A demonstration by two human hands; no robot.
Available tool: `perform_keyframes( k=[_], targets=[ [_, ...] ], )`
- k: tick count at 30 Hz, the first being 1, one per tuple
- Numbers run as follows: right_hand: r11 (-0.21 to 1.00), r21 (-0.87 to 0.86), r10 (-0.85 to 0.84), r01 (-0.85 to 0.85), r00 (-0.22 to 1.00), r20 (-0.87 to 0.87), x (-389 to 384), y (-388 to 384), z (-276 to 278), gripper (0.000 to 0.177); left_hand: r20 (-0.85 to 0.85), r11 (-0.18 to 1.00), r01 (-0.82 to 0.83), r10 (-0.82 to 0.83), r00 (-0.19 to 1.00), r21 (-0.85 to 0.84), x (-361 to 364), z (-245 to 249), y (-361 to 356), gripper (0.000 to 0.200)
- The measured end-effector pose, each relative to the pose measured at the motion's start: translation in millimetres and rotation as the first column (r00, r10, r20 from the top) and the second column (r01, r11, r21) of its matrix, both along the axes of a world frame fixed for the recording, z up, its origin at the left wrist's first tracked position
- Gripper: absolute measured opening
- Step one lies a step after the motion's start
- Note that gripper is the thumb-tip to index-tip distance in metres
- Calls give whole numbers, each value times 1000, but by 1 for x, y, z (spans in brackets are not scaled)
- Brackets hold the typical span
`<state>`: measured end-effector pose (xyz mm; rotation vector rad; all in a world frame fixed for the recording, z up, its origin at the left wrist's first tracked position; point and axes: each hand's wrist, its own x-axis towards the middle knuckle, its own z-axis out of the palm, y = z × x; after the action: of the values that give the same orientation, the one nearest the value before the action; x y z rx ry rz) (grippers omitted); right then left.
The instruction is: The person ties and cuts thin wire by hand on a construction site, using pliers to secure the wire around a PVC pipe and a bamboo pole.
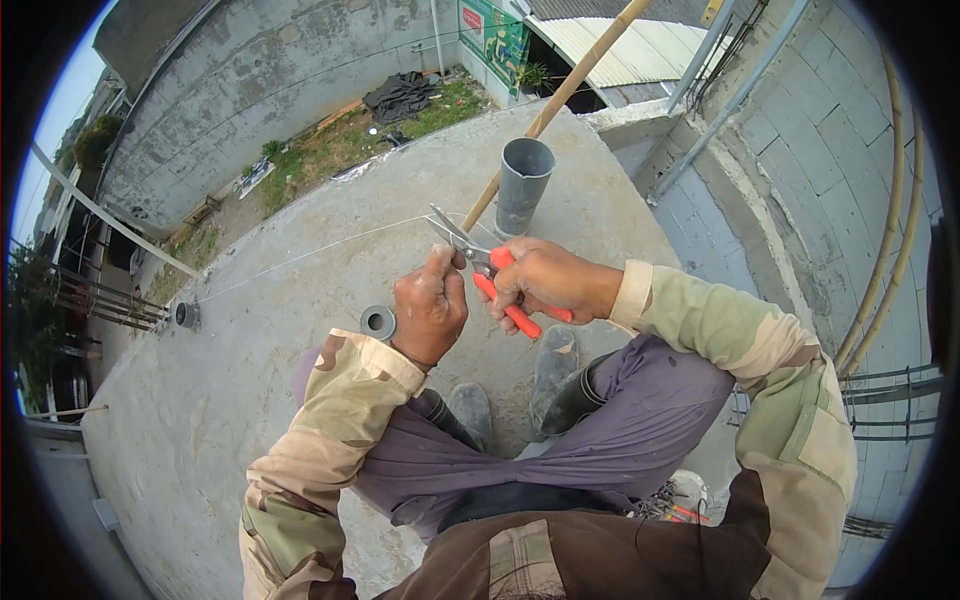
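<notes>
My right hand [545, 280] grips a pair of red-handled pliers [522, 318], its fingers around the spread handles. The metal jaws stand apart and point up and to the left, just above my left hand. My left hand [431, 305] is closed, thumb and fingertips pinched right beneath the jaws; what it holds, if anything, I cannot tell. A thin white string [340, 236] runs across the concrete from the left and passes behind the jaws. Just beyond my hands a grey pipe [522, 190] stands upright on the slab, its open end facing up.
A short grey pipe end [378, 321] sits left of my left hand, and another pipe stub [187, 315] is at the slab's left edge. A bamboo pole [570, 92] leans beside the upright pipe. Grey block walls [815, 150] rise at right. Beyond the concrete slab [230, 400] lies lower, grassy ground.
</notes>
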<state>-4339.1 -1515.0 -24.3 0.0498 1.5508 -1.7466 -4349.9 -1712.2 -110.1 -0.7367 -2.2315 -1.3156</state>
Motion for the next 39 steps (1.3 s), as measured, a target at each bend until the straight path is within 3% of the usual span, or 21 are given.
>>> perform_keyframes(
  k=[1,2,3,4,5,7,9,11,12,14,15,16,18,19,20,25,29,32,34,36,39],
  targets=[
    [1000,-20,-5,5,1000,-6,-2,-1,-4,22,58,1000,-13,13,998,2,4,-1,0,20],
    [999,-41,-9,8,1000,-15,-5,1,-6,22,-11,985,100,-102,995,-142,9,-10,0,16],
    [959,-222,-197,176,977,-76,-27,11,-1,24,-60,936,198,-224,973,-291,22,-22,1,12],
    [857,-404,-387,319,917,-97,-49,25,9,26,-85,780,432,-520,850,-454,51,-33,13,4],
    [801,-479,-477,361,867,-145,-48,35,31,22,-66,774,440,-523,850,-455,57,-43,15,4],
    [751,-548,-548,369,811,-205,-42,58,72,19,202,904,207,-138,970,-374,52,-60,29,10],
    [955,-210,-285,208,830,-480,-8,74,66,22,473,980,123,-35,880,-156,3,-38,2,17],
    [985,170,96,-12,865,-493,-25,110,8,24,667,995,94,-95,739,37,-32,-27,-21,32],
    [893,448,268,-37,843,-466,-29,129,-30,26,718,987,115,-158,678,109,-40,-24,-30,41],
    [470,879,563,-86,796,-223,-19,163,-99,35,711,971,113,-232,664,211,-47,-3,-32,46],
    [253,950,629,-184,777,-17,-10,187,-152,42,692,942,125,-315,650,311,-49,3,-30,52],
    [194,969,570,-154,821,16,13,211,-207,46,702,926,106,-346,622,362,-55,3,-31,45],
    [25,995,442,95,892,-97,81,227,-289,50,717,905,96,-390,577,415,-59,10,-30,38],
    [5,995,391,96,916,-90,105,230,-317,49,725,881,93,-437,532,463,-60,14,-30,31],
    [17,999,369,45,928,-49,118,225,-324,48,726,858,60,-467,505,510,-61,17,-30,20],
    [231,966,355,-120,934,31,141,215,-349,46,634,725,79,-644,427,684,-60,20,-27,20],
    [562,827,450,17,833,-323,83,204,-301,43,552,605,54,-757,351,794,-54,20,-4,21],
    [724,669,480,168,575,-663,13,169,-242,44,539,572,13,-780,317,820,-52,14,19,22],
    [885,457,301,85,644,-703,-23,136,-204,48,546,569,-22,-775,318,822,-53,12,29,23],
    [976,195,101,94,602,-793,-37,97,-180,47,543,543,-92,-783,305,835,-53,8,37,23],
    [976,215,153,15,655,-740,-35,66,-176,41,527,500,-169,-790,312,849,-57,-5,46,25]
  ],
)
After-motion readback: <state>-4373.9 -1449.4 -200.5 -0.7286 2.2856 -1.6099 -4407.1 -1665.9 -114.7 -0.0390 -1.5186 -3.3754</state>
